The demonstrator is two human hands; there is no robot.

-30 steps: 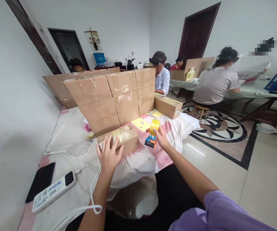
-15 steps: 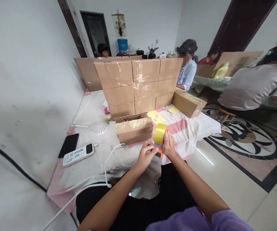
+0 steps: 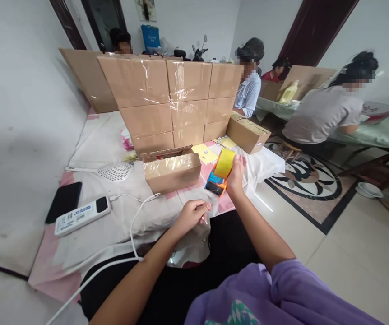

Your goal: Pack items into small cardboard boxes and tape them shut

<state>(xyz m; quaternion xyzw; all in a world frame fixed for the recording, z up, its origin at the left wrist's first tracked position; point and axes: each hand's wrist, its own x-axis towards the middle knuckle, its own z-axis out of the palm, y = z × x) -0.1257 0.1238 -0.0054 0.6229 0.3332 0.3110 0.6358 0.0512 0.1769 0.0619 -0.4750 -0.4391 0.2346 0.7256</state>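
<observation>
Two forearms extended, right hand (image 3: 235, 174) clamped on tape dispenser (image 3: 219, 174) above table (image 3: 93, 135) front edge, left hand (image 3: 190, 215) fingers pinched together, low, near lap.

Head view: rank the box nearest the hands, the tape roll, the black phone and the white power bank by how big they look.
1. box
2. white power bank and black phone: too alike to rank
3. tape roll, held in the right hand
</observation>
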